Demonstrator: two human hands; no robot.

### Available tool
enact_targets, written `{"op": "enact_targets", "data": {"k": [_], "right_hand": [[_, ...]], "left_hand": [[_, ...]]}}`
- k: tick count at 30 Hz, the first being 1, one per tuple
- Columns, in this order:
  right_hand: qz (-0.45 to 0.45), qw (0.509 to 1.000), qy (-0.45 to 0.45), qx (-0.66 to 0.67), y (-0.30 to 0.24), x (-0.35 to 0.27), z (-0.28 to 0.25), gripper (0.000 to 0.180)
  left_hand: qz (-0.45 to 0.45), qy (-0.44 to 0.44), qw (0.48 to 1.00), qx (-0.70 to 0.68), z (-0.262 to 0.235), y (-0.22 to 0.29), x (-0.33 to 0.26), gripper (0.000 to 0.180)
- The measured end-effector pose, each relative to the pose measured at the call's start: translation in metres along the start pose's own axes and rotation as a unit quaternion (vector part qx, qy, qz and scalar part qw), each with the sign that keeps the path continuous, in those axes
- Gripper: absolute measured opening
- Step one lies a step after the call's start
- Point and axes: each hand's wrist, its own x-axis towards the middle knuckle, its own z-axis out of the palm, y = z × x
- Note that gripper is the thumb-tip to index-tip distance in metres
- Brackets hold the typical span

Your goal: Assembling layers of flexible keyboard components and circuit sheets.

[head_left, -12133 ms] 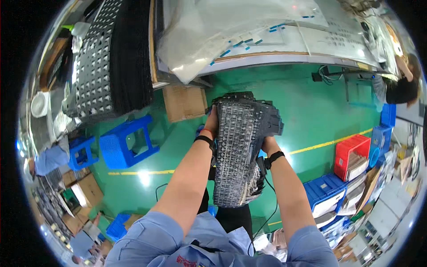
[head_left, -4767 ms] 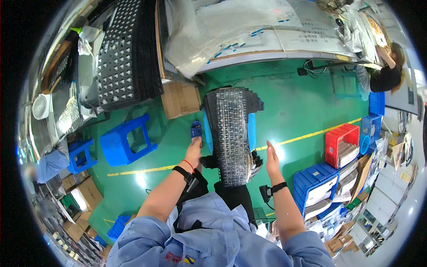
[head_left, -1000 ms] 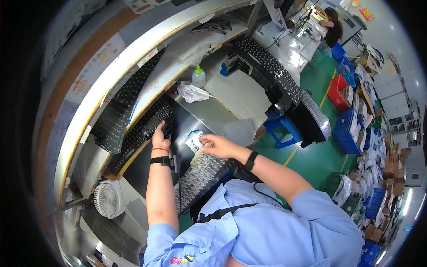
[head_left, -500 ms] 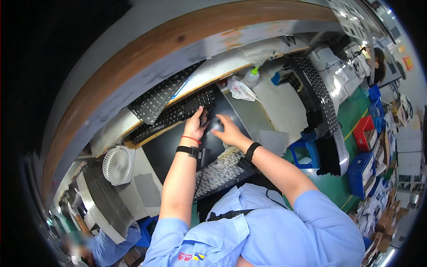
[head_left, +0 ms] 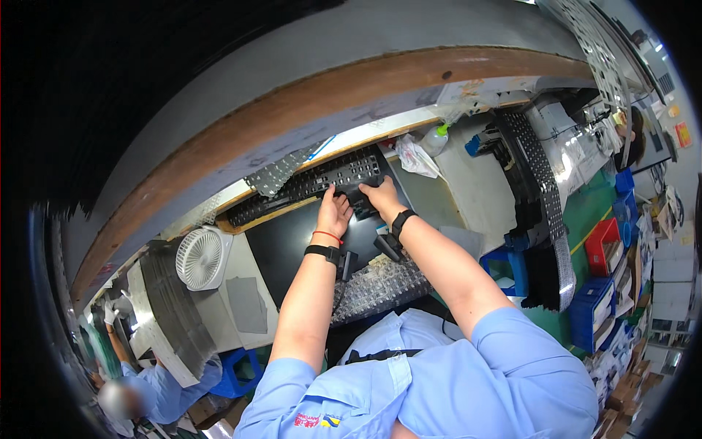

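In front of me, over a black work surface [head_left: 281, 245], my right hand [head_left: 385, 199] grips a small dark piece [head_left: 360, 203]; its exact kind is unclear. Beside it on the left, my left hand [head_left: 335, 214] has its fingers apart, close to that piece. Just beyond both hands lies a long black panel with rows of square holes [head_left: 322, 181], like a keyboard frame. Nearer my body is a clear, bumpy plastic sheet [head_left: 380, 289]. Black wristbands with box-shaped attachments sit on both wrists.
A white fan [head_left: 202, 257] stands left, near a stack of dark sheets [head_left: 172, 314]. A spray bottle [head_left: 436, 140] and a crumpled white bag [head_left: 415, 156] lie at the back. Stacked black perforated panels [head_left: 537, 168] rise at right. Another person [head_left: 164, 391] works at lower left.
The dark piece has passed from my left hand to my right. My left hand has opened, and my right has closed on it. The view has shifted, lowering the shelf edge in the picture.
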Motion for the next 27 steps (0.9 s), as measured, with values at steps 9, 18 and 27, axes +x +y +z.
{"op": "enact_targets", "data": {"k": [9, 18, 27], "right_hand": [[0.239, 0.926, -0.184, 0.227, -0.051, -0.008, 0.001, 0.024], [0.178, 0.935, -0.130, 0.277, -0.058, -0.061, 0.006, 0.017], [0.206, 0.894, -0.318, 0.240, -0.049, -0.146, -0.054, 0.042]], "left_hand": [[-0.010, -0.090, 0.994, -0.063, -0.021, 0.015, -0.001, 0.039], [0.078, -0.014, 0.973, -0.219, -0.038, 0.037, -0.045, 0.070], [0.087, 0.021, 0.986, -0.143, -0.068, 0.037, -0.061, 0.022]]}}
